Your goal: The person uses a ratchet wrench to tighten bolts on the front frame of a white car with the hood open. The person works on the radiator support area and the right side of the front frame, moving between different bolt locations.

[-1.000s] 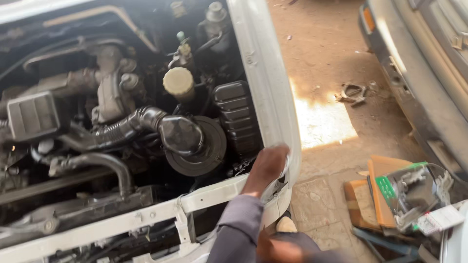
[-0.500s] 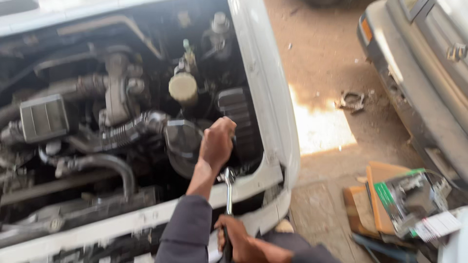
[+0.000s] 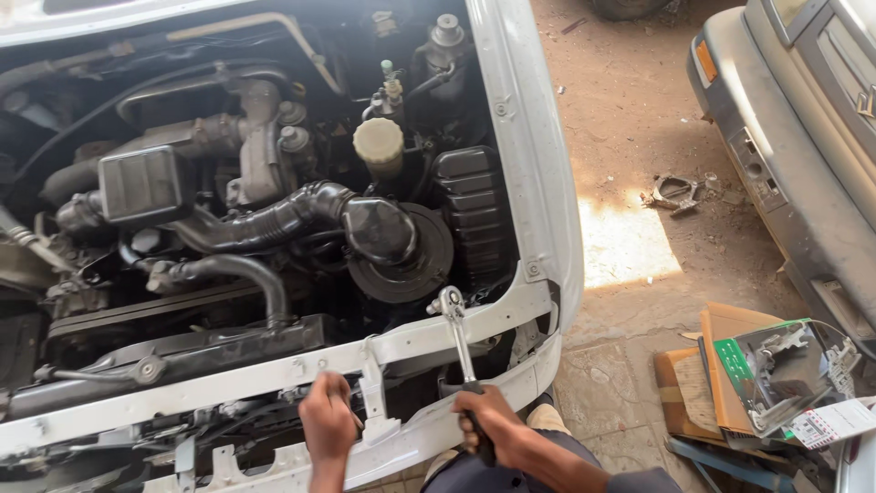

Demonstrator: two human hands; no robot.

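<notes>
An open engine bay (image 3: 255, 228) fills the frame's left and centre. Low centre, my right hand (image 3: 493, 422) has its grip wrapped around a ratchet wrench (image 3: 459, 338), long axis near vertical, head pointing up over the white front crossmember (image 3: 274, 374). My left hand (image 3: 328, 422) is beside it, fingers curled against the crossmember.

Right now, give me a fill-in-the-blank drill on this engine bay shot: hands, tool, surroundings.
1. The right hand grips the black handle of a ratchet ____, its head pointing up toward the engine.
2. The left hand rests at the ____ front crossmember of the car, beside the hood latch bracket.
3. The round reservoir cap in the engine bay is ____ in colour.
4. The flattened cardboard lies on the ground to the person's ____.

Missing words: wrench; white; cream; right
</notes>
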